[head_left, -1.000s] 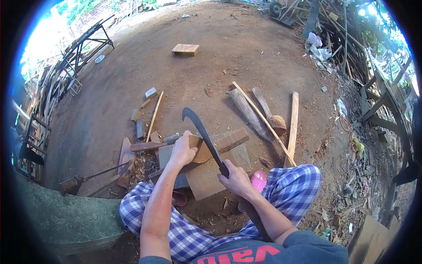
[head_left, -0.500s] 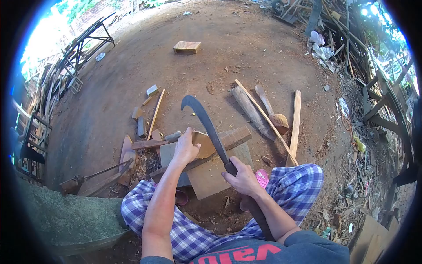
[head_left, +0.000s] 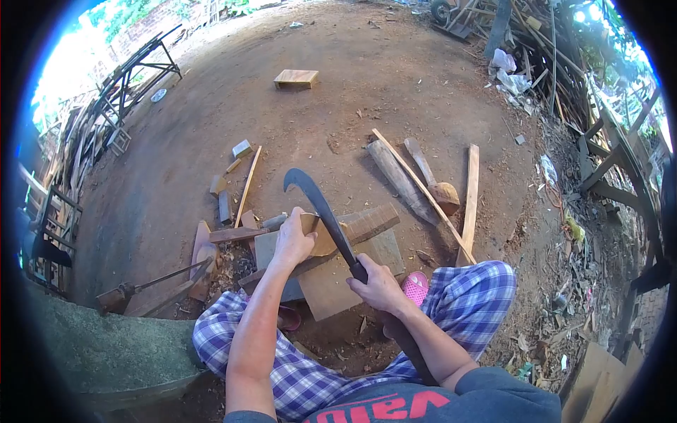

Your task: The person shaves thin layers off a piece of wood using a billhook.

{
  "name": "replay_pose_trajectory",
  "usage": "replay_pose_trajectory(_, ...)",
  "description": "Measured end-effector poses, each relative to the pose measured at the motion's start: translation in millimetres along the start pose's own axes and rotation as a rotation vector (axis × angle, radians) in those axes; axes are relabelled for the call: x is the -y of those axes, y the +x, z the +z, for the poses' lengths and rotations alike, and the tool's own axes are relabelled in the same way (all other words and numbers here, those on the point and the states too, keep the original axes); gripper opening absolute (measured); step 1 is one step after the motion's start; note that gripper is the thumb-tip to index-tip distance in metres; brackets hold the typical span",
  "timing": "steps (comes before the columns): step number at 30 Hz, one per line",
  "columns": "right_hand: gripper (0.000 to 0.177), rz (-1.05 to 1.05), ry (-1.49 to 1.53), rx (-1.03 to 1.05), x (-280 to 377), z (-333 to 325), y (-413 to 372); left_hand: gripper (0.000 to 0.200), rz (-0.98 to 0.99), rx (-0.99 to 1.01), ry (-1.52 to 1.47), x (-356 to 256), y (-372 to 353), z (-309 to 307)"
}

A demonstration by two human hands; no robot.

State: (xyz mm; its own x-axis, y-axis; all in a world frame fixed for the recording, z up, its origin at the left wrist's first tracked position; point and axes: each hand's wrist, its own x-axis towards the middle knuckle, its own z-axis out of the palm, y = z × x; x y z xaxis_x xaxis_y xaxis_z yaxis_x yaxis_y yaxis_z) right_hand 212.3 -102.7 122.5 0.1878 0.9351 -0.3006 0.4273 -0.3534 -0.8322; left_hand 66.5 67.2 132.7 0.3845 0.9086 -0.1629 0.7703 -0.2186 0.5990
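Observation:
My right hand point(head_left: 379, 283) is wrapped round the dark handle of a curved blade point(head_left: 322, 208), whose hooked tip points up and to the left. My left hand point(head_left: 294, 241) grips a light brown wooden piece point(head_left: 324, 243) by its left end. That piece rests against a thick wooden beam point(head_left: 374, 223), and the blade crosses over it. Under the beam lie flat boards point(head_left: 331, 289). Where the blade meets the wooden piece, I cannot tell whether they touch.
A pointed log point(head_left: 402, 180), a wooden mallet point(head_left: 443, 194) and long strips point(head_left: 471, 197) lie to the right. Small blocks point(head_left: 242, 149) and a clamp-like tool point(head_left: 116, 299) are at the left. Farther off sits a wooden box point(head_left: 296, 78). A green stone slab point(head_left: 106, 345) stands at lower left.
The blade and my right hand have moved slightly down and left, bringing the blade lower over the wooden piece. My left hand still holds the piece, at a slightly changed angle.

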Motion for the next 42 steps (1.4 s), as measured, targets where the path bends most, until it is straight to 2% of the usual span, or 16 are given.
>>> replay_pose_trajectory(25, 0.041, -0.003, -0.005, 0.009, -3.9, 1.7, 1.8, 0.051, 0.020, 0.009, -0.007, 1.8, -0.3, -1.1)
replay_pose_trajectory(42, 0.036, -0.015, 0.048, 0.025, -3.0, 3.0, 2.9, 0.055, 0.021, -0.005, -0.039, 7.8, -0.4, 0.0)
